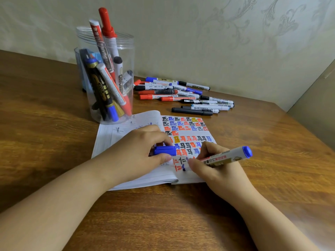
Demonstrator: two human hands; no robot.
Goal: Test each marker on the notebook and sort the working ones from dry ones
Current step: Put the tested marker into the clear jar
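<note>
Open notebook (126, 134) lies flat on the wooden tabletop (253, 178), just in front of the person. Right page is packed with rows of test marks in black, blue, red and some yellow; left page mostly bare, a few faint marks.

Right hand (215, 165) grips a blue marker (224, 157) in a writing hold, fingers (208, 151) curled round the barrel. Tip is down on the lower part of the right page at a fresh blue mark, blue butt end tilted up and out to the right. Barrel is white with gold and printed text.

Left hand (145, 151) rests on the notebook across the centre fold, thumb and fingers pinching the blue cap (165, 150), which lies sideways just above the page.

Clear plastic jar (107, 78) stands upright behind the notebook on the left, touching or just beside its far edge. It holds several markers leaning at angles: red, blue, black, one black-and-gold.

Loose pile of markers (183, 95) lies on the tabletop behind the notebook on the right, near the wall (199, 33). Red, blue and black caps, mostly lying crosswise, some overlapping. One all-black marker sits nearest the notebook, apart from it.
</note>
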